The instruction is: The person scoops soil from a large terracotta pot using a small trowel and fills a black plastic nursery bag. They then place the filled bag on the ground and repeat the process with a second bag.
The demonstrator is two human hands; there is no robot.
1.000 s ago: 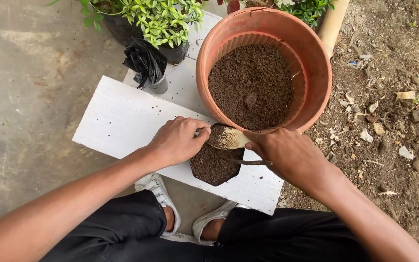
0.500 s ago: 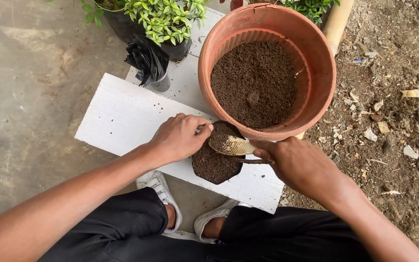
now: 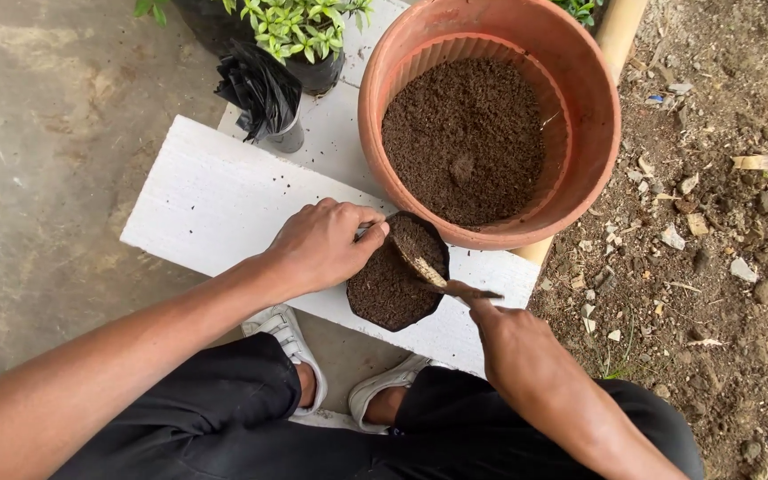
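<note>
Black soil-filled bag, left hand gripping rim, trowel inside

an outdoor spot in flat, even daylight, no hard shadows. grey, stained concrete floor fills the nine o'clock side. from one to five o'clock lies bare brown dirt strewn with pebbles and dry scraps. a white board lies across the middle as a low surface. at twelve o'clock a leafy green plant stands beside a crumpled black plastic bag.
</note>
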